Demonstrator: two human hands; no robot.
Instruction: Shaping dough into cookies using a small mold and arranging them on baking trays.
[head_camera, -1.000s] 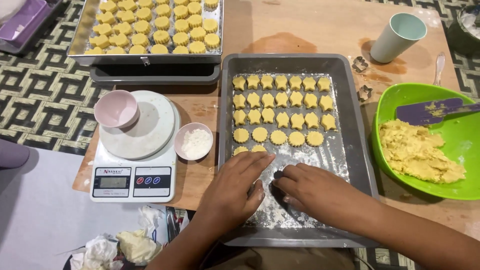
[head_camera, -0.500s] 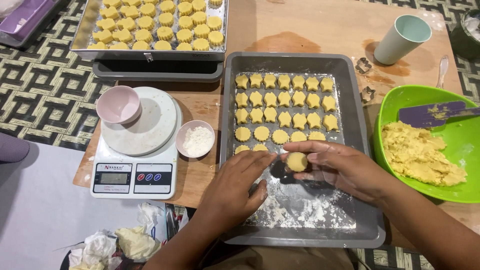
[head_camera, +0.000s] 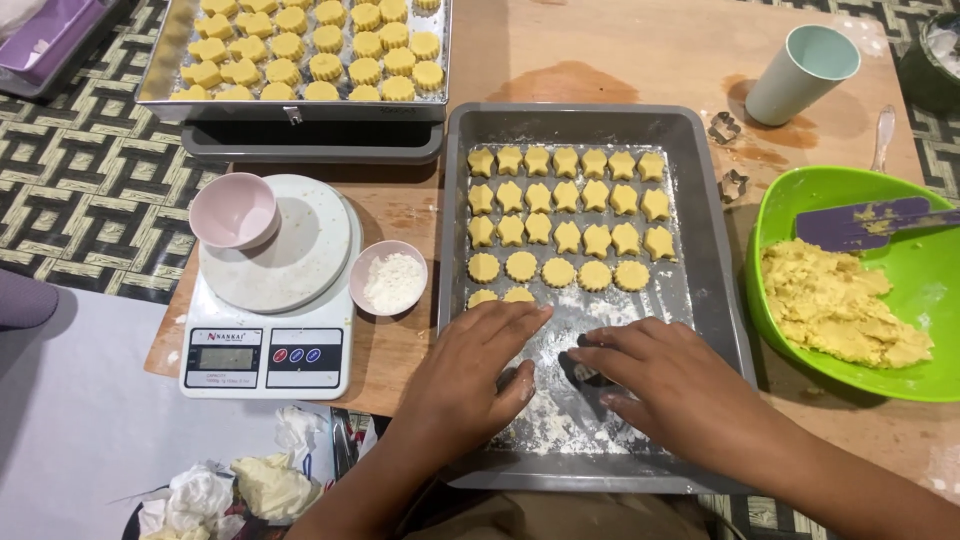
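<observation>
Floured tray (head_camera: 700, 300): hands (head_camera: 470, 375) flank upright cutter (head_camera: 585, 372).

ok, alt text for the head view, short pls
Both hands, left hand and right hand, rest on the floured near end of a grey baking tray, above rows of cut yellow cookies. A green bowl of dough sits right, a kitchen scale left.

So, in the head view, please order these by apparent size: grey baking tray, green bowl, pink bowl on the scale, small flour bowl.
1. Grey baking tray
2. Green bowl
3. Pink bowl and flour bowl look alike; unsure.
</observation>
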